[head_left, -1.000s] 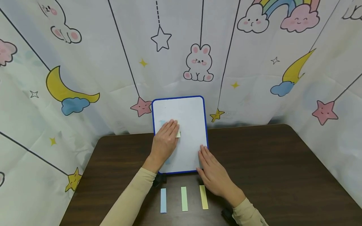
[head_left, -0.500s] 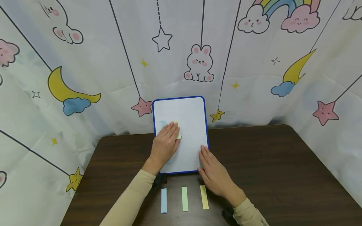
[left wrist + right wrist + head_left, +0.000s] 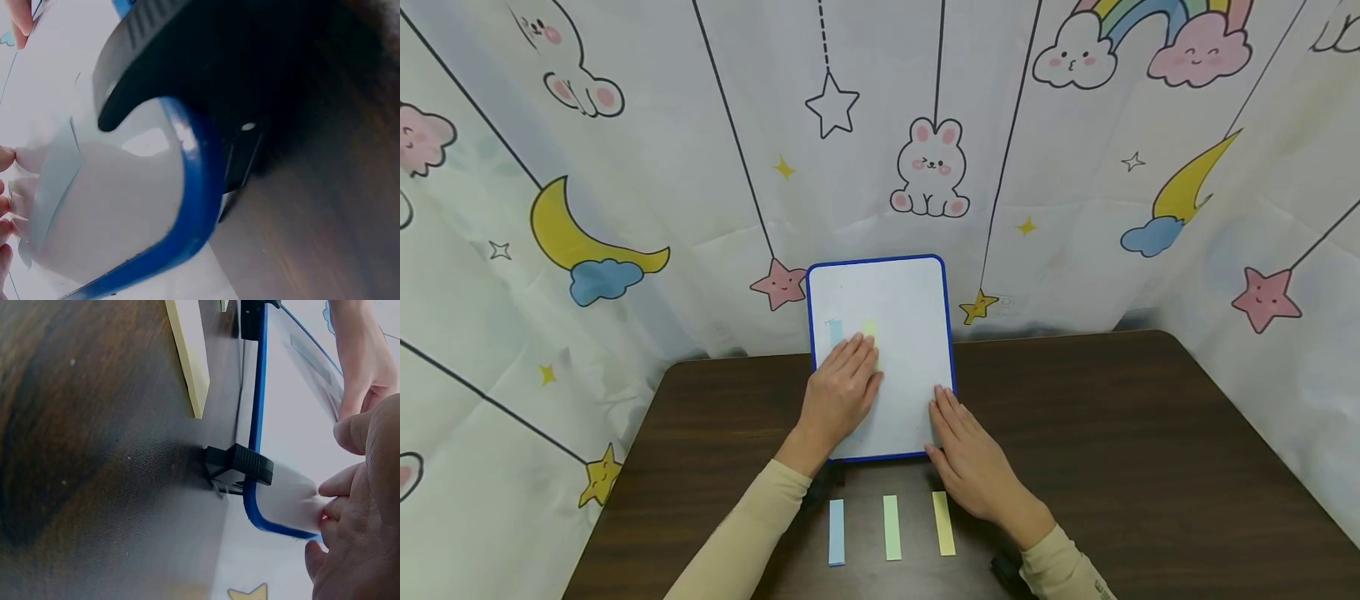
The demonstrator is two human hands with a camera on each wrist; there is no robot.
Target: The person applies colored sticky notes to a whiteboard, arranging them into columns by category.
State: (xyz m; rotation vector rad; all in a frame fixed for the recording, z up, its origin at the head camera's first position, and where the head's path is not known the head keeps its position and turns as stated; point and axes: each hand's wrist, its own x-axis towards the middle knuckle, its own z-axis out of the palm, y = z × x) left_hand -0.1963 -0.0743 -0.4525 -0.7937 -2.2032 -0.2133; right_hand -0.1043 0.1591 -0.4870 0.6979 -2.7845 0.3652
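Observation:
A whiteboard [image 3: 913, 333] with a blue frame leans upright on the table. My left hand [image 3: 841, 396] lies on its left half with straight fingers, pressing over a pale yellow-green sticky strip [image 3: 869, 326] whose upper end shows above the fingertips. Beside that, the top of a light blue strip [image 3: 835, 330] sticks to the board, the rest of it behind my hand. A bluish strip [image 3: 56, 184] with a lifted edge also shows in the left wrist view. My right hand [image 3: 977, 462] rests with straight fingers along the board's lower right edge.
On the table in front of the board lie a blue strip pad [image 3: 837, 533], a green one [image 3: 892, 528] and a yellow one [image 3: 943, 523]. Black clip feet [image 3: 247, 464] hold the board's lower edge. A patterned curtain [image 3: 700, 167] hangs behind the dark wooden table [image 3: 1075, 433].
My left hand has slid slightly down the board, uncovering the upper end of the yellow-green strip and more of the blue one. My right hand has stayed in place.

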